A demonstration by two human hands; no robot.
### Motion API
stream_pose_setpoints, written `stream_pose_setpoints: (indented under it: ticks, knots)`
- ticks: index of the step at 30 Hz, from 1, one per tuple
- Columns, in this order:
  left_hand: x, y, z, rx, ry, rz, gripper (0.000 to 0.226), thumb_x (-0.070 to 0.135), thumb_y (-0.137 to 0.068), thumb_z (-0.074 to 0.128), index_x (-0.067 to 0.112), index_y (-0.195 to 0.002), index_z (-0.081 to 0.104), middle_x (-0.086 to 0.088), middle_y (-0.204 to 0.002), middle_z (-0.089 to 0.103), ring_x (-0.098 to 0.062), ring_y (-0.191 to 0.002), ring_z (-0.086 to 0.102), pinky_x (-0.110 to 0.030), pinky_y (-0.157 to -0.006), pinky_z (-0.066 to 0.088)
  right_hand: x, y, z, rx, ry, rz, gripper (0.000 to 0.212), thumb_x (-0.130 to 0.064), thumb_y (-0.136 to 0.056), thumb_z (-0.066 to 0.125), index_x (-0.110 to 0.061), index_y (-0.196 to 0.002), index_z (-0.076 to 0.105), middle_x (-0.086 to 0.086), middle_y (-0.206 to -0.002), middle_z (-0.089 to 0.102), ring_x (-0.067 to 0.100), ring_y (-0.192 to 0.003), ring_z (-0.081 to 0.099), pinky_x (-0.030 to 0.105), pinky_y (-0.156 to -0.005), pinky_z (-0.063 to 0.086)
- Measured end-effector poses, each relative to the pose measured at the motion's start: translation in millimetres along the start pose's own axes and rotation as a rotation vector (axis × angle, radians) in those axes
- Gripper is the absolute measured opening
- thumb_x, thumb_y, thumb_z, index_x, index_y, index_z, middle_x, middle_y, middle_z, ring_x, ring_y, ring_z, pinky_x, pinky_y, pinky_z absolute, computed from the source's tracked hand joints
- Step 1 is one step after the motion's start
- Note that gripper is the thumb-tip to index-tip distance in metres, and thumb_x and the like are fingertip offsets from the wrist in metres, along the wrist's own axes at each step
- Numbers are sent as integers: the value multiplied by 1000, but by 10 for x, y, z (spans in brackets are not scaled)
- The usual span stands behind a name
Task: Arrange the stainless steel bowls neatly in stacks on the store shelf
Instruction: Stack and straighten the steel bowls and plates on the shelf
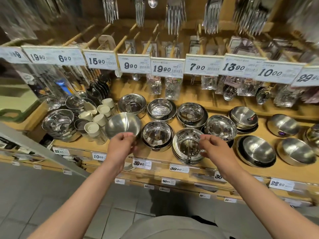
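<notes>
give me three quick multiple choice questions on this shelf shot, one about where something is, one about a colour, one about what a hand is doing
1. Where do the forks hang?
A. above the price tags
B. below the bowl shelf
C. inside a bowl

2. What colour are the small cups left of the tilted bowl?
A. red
B. cream white
C. black

3. What is the left hand doing?
A. hanging idle by the floor
B. pinching the near rim of a tilted steel bowl
C. pressing flat on a price tag

Answers:
1 A, the forks hang along the top of the view, over the row of tags.
2 B, the cups are pale cream.
3 B, the fingers close on the bowl's edge and it sits tipped, while the right hand pinches the stack of steel bowls.
</notes>
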State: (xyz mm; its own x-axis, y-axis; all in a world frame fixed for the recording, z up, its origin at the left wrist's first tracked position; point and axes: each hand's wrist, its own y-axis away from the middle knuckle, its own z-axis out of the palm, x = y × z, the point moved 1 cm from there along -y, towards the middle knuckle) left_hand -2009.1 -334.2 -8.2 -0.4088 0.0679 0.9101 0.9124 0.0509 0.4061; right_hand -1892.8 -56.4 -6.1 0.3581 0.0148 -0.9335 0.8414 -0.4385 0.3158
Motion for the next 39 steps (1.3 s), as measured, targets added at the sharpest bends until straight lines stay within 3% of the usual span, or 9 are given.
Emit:
stream_pose_setpoints:
  ticks: [4,9,16,20,27,30,33,37,39]
  knots:
    - [33,34,-84,50,16,8,12,10,-100,58,15,-94,68,-5,-92,64,-18,-85,61,-32,-77,59,-34,-50,43,-57,8,-1,17,-25,-101,59,-18,-95,74,-6,-84,68,17,-86,63,42,-88,53]
    - [18,80,-40,70,16,15,13,11,-99,58,14,-92,68,-4,-86,63,-18,-83,60,-34,-80,57,-41,-97,31,-63,21,30,14,-28,-102,59,-29,-106,72,-1,-99,75,23,-97,71,51,-97,57]
    - [94,149,235,76,-18,-33,11,8,-100,57,12,-98,67,-5,-92,66,-17,-85,63,-29,-73,58,-84,-166,-164,-116,-49,86,17,-31,-102,59,-21,-110,70,6,-95,75,19,-85,69,42,-88,57]
    - [165,90,324,80,-43,-31,11,6,-99,58,12,-97,66,-6,-91,66,-18,-83,63,-29,-73,58,-95,-271,-211,-150,-16,90,21,-28,-103,56,-21,-119,67,2,-110,71,14,-97,69,29,-80,57]
    - [356,-262,244,119,-61,-17,11,4,-101,55,4,-95,65,-14,-94,66,-26,-86,62,-34,-80,56,-259,-486,119,-208,47,110,23,-32,-103,54,-27,-124,62,2,-107,73,17,-98,73,48,-96,58]
    - [513,-571,128,148,-162,16,14,9,-101,57,13,-92,67,-11,-97,72,-27,-92,68,-39,-86,58,-346,-608,314,-203,31,106,22,-34,-101,57,-30,-121,65,1,-98,76,22,-91,74,50,-92,56]
    - [669,-975,26,177,-378,88,17,13,-98,58,14,-85,68,-7,-83,71,-30,-87,68,-36,-75,55,-396,-779,495,-141,57,100,24,-32,-101,59,-27,-122,68,-4,-95,76,23,-85,74,37,-80,59]
    - [828,-1488,-25,169,-622,149,16,10,-89,63,12,-98,76,-15,-101,76,-34,-102,69,-33,-85,52,-410,-978,741,-57,83,105,13,-34,-102,57,-37,-108,68,-12,-98,72,6,-86,66,24,-69,49]
    - [865,-1693,-12,191,-758,154,24,16,-91,64,15,-114,75,-13,-112,75,-33,-109,67,-28,-80,43,-406,-1047,844,-16,88,120,11,-34,-102,58,-36,-102,68,-10,-98,73,9,-87,67,29,-76,52]
